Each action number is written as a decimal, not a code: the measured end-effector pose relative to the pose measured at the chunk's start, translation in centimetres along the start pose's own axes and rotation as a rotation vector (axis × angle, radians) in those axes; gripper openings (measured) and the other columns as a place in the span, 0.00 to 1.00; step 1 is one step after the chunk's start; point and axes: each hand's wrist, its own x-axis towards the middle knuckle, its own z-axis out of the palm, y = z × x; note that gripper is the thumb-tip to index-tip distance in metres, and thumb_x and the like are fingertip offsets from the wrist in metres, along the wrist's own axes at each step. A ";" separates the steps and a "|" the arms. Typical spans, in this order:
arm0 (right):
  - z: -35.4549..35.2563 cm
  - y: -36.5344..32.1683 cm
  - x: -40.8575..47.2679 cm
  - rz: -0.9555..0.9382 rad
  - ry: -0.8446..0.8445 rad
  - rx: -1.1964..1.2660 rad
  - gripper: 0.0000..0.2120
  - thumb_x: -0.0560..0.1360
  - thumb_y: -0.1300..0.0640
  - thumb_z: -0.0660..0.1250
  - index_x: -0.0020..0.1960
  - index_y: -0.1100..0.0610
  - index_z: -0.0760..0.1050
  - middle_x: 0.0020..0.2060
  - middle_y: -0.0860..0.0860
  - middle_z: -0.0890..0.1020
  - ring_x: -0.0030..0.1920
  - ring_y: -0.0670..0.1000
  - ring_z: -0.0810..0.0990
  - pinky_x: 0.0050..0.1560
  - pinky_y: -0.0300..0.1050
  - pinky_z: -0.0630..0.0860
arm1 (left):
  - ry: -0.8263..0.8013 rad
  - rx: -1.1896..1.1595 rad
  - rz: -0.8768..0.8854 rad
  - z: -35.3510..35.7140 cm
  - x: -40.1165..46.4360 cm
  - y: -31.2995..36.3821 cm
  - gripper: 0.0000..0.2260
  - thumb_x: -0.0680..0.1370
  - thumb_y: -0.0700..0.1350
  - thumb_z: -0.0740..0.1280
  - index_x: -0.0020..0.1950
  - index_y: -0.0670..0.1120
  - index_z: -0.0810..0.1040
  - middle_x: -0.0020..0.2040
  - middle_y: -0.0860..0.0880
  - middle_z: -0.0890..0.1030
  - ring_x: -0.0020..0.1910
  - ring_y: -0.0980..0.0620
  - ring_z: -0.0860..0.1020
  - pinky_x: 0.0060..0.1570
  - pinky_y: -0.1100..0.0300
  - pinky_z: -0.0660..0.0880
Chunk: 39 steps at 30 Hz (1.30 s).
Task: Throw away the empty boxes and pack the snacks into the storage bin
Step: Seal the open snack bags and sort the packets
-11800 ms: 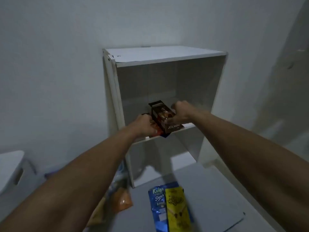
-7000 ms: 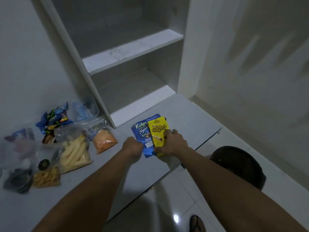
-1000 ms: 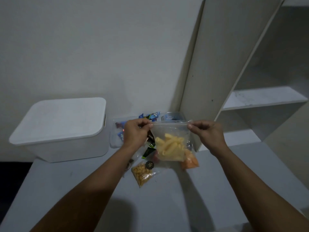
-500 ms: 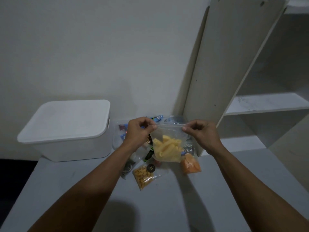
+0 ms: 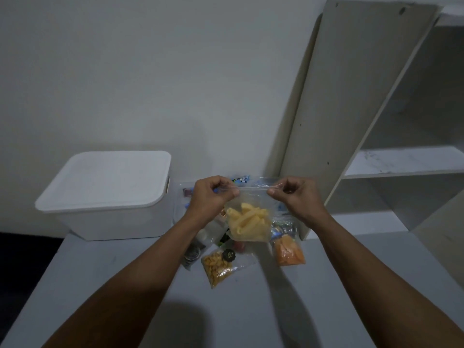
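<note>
Left hand and right hand are each pinching a top corner of a clear zip bag of pale yellow snack sticks, hanging between them above the grey counter; a lidded white plastic storage bin is sitting left of the left hand.

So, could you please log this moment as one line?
left hand + right hand: pinching top of clear zip bag of yellow sticks | white lidded storage bin: closed

Both hands pinch snack bag top — lidded bin left.
</note>
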 end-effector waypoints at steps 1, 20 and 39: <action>0.2 0.0 0.1 0.002 -0.011 0.000 0.03 0.70 0.62 0.74 0.40 0.57 0.81 0.35 0.52 0.84 0.35 0.43 0.81 0.38 0.34 0.77 | 0.011 -0.004 -0.007 0.0 0.1 -0.1 0.03 0.70 0.35 0.75 0.41 0.40 0.83 0.35 0.52 0.82 0.31 0.67 0.77 0.38 0.72 0.74; 4.1 -1.9 2.4 -0.228 -0.207 -0.431 0.04 0.71 0.54 0.74 0.44 0.49 0.81 0.39 0.46 0.82 0.43 0.49 0.80 0.48 0.50 0.77 | 0.017 0.072 -0.027 -1.6 0.4 0.6 0.07 0.68 0.35 0.76 0.44 0.35 0.84 0.35 0.46 0.82 0.25 0.66 0.76 0.30 0.75 0.71; 5.7 -2.6 3.0 -0.304 -0.083 -0.608 0.02 0.73 0.54 0.71 0.44 0.51 0.82 0.39 0.45 0.81 0.44 0.49 0.75 0.55 0.51 0.71 | 0.001 0.057 -0.091 -1.9 0.7 1.3 0.06 0.69 0.36 0.76 0.44 0.37 0.85 0.33 0.51 0.82 0.26 0.65 0.77 0.31 0.73 0.72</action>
